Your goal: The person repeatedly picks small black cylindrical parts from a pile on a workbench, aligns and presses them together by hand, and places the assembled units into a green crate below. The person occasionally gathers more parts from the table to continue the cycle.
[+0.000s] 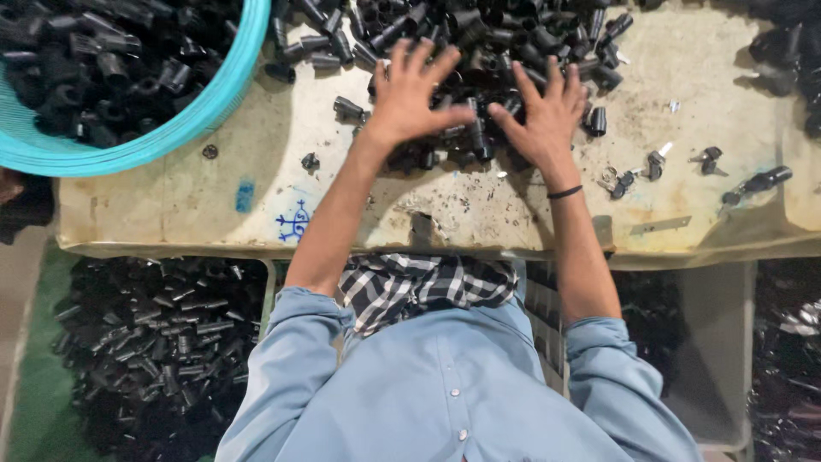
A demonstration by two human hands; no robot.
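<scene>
Head view, one worktable (pixel 214 197), stained and cream-coloured. Left hand (pixel 410 90): fingers spread wide, palm down on a heap of small black plastic tube parts (pixel 479 34); nothing gripped. Right hand (pixel 546 115): likewise splayed flat on the same heap, just beside the left, black band (pixel 564 192) at the wrist. Heap lay under and beyond both hands. Left of the left hand: turquoise basket (pixel 214 98) filled with similar parts. Right of the right hand: a few loose black pieces (pixel 710 158).
</scene>
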